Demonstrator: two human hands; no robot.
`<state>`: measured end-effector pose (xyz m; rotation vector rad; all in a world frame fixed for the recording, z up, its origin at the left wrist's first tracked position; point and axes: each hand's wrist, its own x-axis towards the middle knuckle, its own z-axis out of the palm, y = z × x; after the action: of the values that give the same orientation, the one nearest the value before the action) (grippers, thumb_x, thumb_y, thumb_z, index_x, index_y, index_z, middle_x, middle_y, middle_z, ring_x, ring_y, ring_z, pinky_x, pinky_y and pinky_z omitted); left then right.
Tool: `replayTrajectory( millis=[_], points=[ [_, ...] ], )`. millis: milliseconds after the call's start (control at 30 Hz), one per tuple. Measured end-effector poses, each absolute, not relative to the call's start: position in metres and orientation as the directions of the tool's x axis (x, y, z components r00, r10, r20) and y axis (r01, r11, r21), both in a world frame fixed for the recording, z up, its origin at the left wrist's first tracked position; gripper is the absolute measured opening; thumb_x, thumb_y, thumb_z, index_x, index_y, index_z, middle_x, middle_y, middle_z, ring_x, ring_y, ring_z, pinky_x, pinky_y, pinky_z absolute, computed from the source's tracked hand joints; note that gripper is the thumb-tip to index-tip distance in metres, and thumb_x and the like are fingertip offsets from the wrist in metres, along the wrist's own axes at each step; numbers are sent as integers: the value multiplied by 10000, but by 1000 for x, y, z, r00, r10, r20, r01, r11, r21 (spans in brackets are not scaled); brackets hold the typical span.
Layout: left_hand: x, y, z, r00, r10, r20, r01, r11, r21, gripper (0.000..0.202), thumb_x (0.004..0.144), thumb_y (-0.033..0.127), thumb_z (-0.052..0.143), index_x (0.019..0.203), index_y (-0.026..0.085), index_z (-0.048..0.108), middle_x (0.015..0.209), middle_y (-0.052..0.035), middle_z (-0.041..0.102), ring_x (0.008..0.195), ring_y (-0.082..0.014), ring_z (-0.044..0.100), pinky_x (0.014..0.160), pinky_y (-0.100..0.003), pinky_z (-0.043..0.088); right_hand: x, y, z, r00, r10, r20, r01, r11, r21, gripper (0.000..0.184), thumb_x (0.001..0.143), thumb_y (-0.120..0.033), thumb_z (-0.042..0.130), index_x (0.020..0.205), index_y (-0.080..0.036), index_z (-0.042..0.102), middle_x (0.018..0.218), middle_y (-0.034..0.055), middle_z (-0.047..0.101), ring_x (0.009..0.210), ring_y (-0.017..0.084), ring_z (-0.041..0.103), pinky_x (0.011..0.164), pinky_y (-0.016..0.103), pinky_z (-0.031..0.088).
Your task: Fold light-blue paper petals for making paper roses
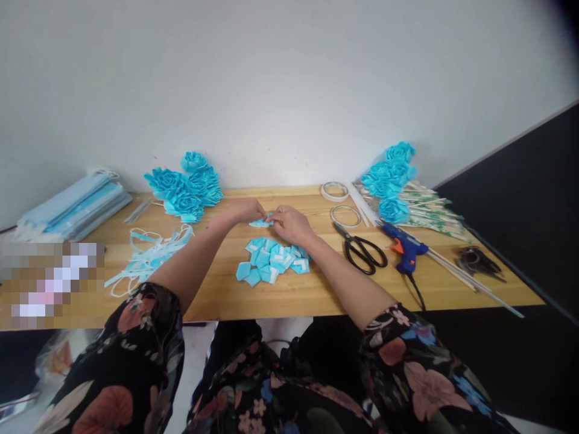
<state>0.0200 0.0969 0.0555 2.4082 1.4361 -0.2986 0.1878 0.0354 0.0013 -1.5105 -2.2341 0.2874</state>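
Close together over the back middle of the table, my left hand (248,210) and my right hand (292,224) both have their fingers pinched on a small light-blue fabric piece (260,223). Part of that piece is hidden behind the fingers. Just in front of my hands lies a loose pile of blue cut petals (271,258), several with white strips on them. A pair of black-handled scissors (362,250) rests to the right of my right forearm. Beyond my left forearm is a tangle of blue strips and white ear loops (151,256).
Blue fabric roses (187,187) stand at the back left, more roses (391,178) at the back right by wrapped sticks (434,211). A blue glue gun (409,248), tape rolls (335,191) and dark wire (479,262) lie right; stacked face masks (75,205) lie left.
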Motion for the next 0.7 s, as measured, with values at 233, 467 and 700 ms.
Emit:
replayTrajectory(
  millis=[233, 467, 700],
  points=[
    [25, 106, 52, 491, 798, -351, 871, -446, 205, 338, 729, 262, 549, 963, 197, 783, 695, -6, 704, 647, -141, 538, 644, -226, 377, 180, 34, -1, -348, 920, 181, 880, 387, -277, 320, 913, -211, 452, 1063, -271, 728, 1069, 70, 649, 1035, 218, 569, 735, 279, 435],
    [29, 106, 52, 461, 823, -331, 886, -411, 212, 311, 726, 284, 567, 918, 188, 793, 706, -30, 716, 683, -166, 585, 649, -235, 383, 195, 39, 8, -292, 889, 354, 798, 430, -423, 322, 902, -193, 428, 1034, -243, 718, 1070, 45, 672, 1013, 186, 582, 819, 278, 431],
    [22, 106, 43, 454, 869, -197, 837, -341, 427, 323, 723, 301, 585, 933, 154, 781, 856, -43, 750, 714, -152, 605, 618, -206, 421, 217, 54, 0, -133, 931, 341, 777, 311, -546, 297, 876, -184, 444, 1032, -198, 697, 1088, 48, 720, 969, 199, 629, 805, 291, 440]
  ],
)
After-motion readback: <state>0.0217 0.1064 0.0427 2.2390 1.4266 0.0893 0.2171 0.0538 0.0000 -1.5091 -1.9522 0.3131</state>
